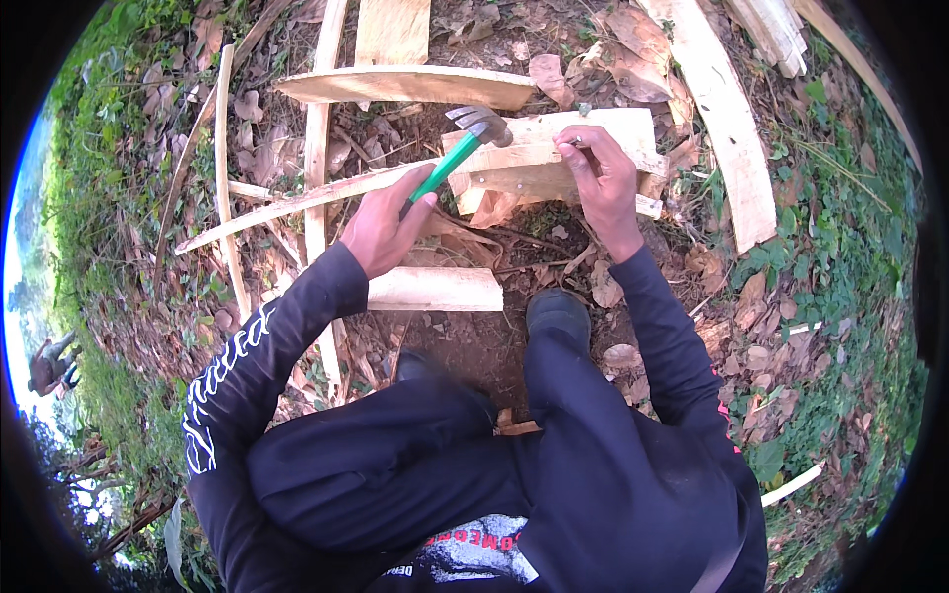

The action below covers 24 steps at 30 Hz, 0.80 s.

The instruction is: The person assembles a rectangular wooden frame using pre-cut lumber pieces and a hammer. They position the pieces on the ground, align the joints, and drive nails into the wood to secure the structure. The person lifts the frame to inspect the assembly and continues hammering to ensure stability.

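Note:
My left hand (386, 219) is closed around the green handle of a claw hammer (457, 158). Its metal head is raised at the left end of a short stack of pale boards (623, 127). Over the right part of these boards, my right hand (605, 188) is closed in a pinch, with a tiny metal glint that looks like a nail (576, 141) at the fingertips. Small nail heads dot the lower board (534, 182). A long thin wood strip (287, 206) runs from the left to the stack, passing behind my left hand.
A curved plank (405, 85) lies beyond the stack, across a long upright strip (317, 168). A short board (435, 290) rests near my boots (559, 314). One long plank (727, 128) slants at the right. Dry leaves and plants cover the ground; another person (51, 366) is far left.

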Tool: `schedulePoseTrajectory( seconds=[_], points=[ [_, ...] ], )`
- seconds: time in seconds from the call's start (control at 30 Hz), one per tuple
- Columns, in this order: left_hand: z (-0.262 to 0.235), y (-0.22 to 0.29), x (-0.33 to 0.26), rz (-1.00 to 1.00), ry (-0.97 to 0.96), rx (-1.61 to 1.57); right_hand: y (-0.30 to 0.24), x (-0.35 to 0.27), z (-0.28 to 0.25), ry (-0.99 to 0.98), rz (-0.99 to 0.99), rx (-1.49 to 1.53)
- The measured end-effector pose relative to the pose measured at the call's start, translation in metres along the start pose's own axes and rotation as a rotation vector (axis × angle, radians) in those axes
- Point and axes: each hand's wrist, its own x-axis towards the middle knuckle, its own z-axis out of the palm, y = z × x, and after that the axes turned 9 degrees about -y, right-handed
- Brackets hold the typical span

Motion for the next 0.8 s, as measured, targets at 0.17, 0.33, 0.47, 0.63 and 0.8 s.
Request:
schedulePoseTrajectory(
  seconds=[0.17,0.33,0.47,0.63,0.8],
  points=[
    [-0.002,0.001,0.000,-0.065,-0.049,-0.001,0.001,0.000,0.000,-0.017,-0.019,-0.023],
    [-0.007,0.006,0.001,-0.079,-0.061,-0.032,0.001,-0.002,0.003,-0.029,-0.001,-0.003],
    [-0.001,-0.002,0.001,0.015,0.011,-0.034,-0.001,-0.001,0.004,-0.022,0.003,0.005],
    [-0.003,0.002,0.001,-0.028,-0.016,-0.027,-0.002,-0.001,0.003,-0.037,0.001,-0.033],
    [0.000,-0.005,0.000,0.009,0.013,0.005,-0.003,0.000,0.003,-0.041,0.015,-0.051]
  ],
)
